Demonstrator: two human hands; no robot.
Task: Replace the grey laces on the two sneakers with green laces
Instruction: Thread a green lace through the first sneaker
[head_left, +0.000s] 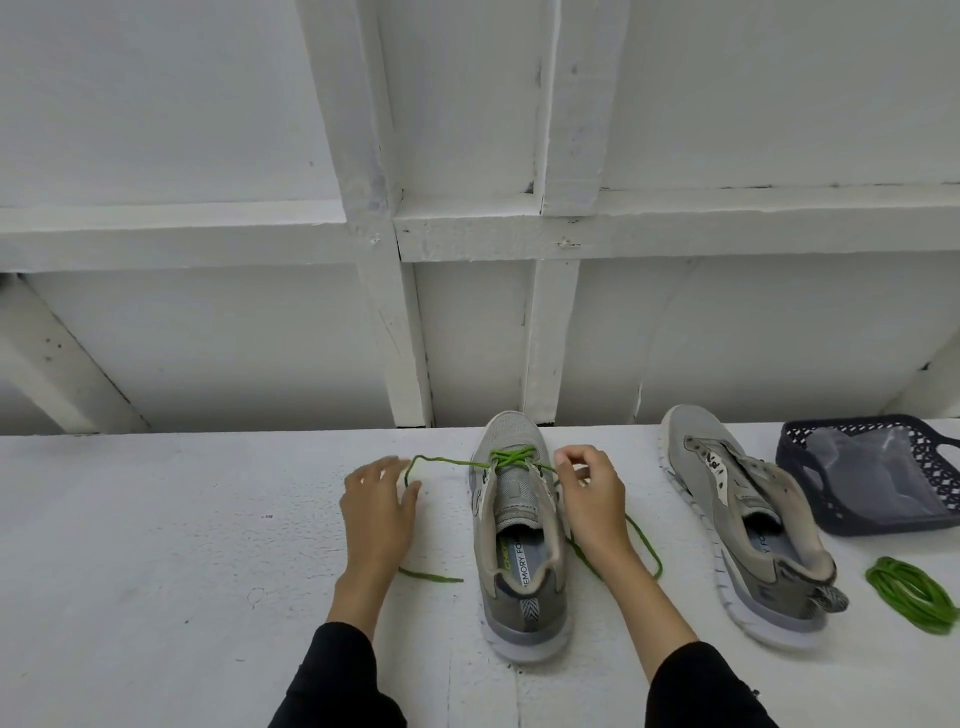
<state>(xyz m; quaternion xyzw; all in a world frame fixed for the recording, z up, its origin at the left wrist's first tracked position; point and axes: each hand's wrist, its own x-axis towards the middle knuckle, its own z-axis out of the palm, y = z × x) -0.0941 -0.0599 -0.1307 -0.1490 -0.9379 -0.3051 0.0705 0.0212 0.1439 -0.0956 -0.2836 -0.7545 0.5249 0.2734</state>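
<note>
Green lace (511, 458) crossed only the front eyelets of the near shoe (519, 540) on the table (156, 545). Right hand (589, 493) pinched one strand; left hand (379, 504) lay open beside the other. Risk: uneven pull could drag the slack end out. Second shoe (748, 525) unlaced.

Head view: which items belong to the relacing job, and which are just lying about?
Job:
centre sneaker, partly laced
green lace in it
unlaced sneaker
coiled green lace
left hand
right hand

Lying about:
dark basket holding a clear plastic bag
</note>
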